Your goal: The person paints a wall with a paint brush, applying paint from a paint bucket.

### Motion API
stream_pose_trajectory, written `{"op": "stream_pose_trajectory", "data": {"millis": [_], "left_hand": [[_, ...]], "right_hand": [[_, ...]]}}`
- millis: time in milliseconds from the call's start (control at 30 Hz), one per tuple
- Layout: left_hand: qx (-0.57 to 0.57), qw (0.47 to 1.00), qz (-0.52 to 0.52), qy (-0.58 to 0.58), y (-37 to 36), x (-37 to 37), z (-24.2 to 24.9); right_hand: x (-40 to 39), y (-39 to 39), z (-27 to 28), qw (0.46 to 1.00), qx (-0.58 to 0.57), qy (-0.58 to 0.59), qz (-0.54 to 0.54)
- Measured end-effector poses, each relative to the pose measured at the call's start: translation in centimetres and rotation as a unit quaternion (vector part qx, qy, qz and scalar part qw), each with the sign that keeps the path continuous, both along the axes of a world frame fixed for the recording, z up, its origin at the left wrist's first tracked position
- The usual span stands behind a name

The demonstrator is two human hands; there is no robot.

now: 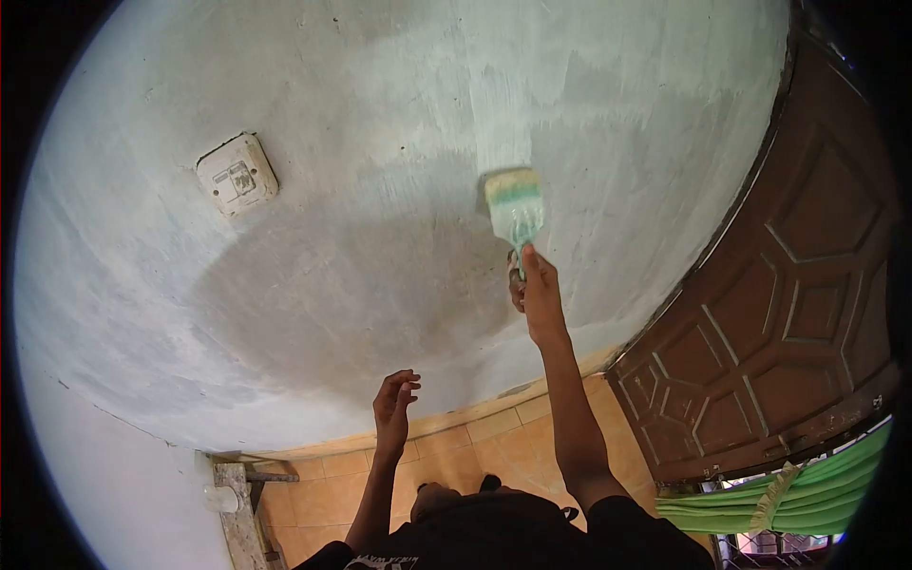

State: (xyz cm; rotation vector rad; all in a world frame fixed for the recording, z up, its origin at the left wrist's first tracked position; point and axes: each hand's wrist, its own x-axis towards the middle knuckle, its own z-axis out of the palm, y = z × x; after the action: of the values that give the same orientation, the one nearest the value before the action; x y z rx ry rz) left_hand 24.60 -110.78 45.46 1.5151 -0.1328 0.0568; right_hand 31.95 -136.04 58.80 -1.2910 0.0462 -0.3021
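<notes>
My right hand (540, 294) is closed around the handle of a wide paintbrush (518, 211), its arm stretched up and forward. The brush points upward, with its pale yellow and green bristles against the wall (361, 256). Fresh pale paint strokes run above the bristles, while a darker grey patch spreads to the left of the brush. Lower down, my left hand (394, 397) hovers in front of the wall with loosely bent fingers and nothing visible in it.
A worn white switch plate (237, 176) is fixed to the wall at upper left. On the right stands a brown panelled door (779, 294) beside a green curtain (807, 489). Orange tiles (442, 456) cover the floor. A wooden bench (237, 518) is at lower left.
</notes>
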Motion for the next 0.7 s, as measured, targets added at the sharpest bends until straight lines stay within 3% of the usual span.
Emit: {"op": "stream_pose_trajectory", "data": {"millis": [200,367,533,700], "left_hand": [[0.019,0.999,-0.012,-0.04,0.2,0.3,1.1],[0.124,0.977,-0.016,-0.171,0.4,1.4,5.5],[0.237,0.909,0.012,-0.342,0.5,3.3,9.5],[0.307,0.855,0.017,-0.418,-0.7,4.8,12.8]], "right_hand": [[3.0,0.5,9.2,0.991,-0.081,-0.104,-0.001],[3.9,0.9,3.9,0.997,-0.06,-0.048,-0.029],[0.9,1.3,-3.0,0.997,-0.032,0.061,-0.031],[-0.4,2.0,0.8,0.997,-0.025,0.01,-0.076]]}}
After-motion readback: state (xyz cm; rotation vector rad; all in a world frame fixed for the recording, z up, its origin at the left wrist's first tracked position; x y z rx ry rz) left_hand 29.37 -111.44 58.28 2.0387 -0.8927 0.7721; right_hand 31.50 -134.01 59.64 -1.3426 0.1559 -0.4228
